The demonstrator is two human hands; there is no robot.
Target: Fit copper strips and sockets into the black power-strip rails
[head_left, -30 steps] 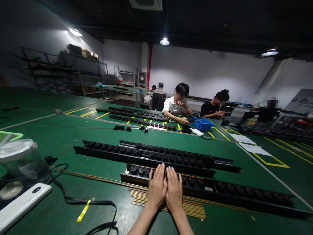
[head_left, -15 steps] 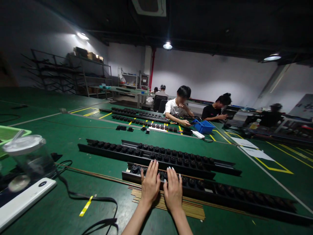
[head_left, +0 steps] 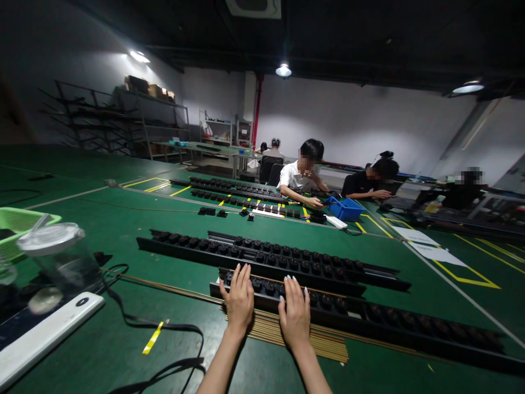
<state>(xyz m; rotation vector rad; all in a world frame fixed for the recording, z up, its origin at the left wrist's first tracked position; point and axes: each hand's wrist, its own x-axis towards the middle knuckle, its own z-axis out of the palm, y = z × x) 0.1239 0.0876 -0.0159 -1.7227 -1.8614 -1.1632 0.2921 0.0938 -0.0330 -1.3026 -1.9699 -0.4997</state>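
Note:
A long black rail (head_left: 394, 331) lined with round black parts runs across the table in front of me. My left hand (head_left: 238, 301) lies over its left end, with the fingers stretched across the row of parts. To the right of it my right hand (head_left: 296, 312) rests flat on the same rail, fingers extended. Neither hand is closed around anything. Beneath the rail and my wrists lies a bundle of thin brass-coloured rods (head_left: 328, 346), partly hidden. Two similar black rails (head_left: 184, 250) with round parts lie just beyond.
A lidded clear jug (head_left: 68, 257), a green basket (head_left: 24, 232) and a white device (head_left: 53, 339) stand at the left, near a black strap (head_left: 164, 327). Across the green table (head_left: 102, 213) sit co-workers, a blue bin (head_left: 345, 208) and white sheets (head_left: 426, 246).
My left hand has slid left along the rail, widening the gap between my hands. My right hand stays on the rail. The whole view has shifted slightly.

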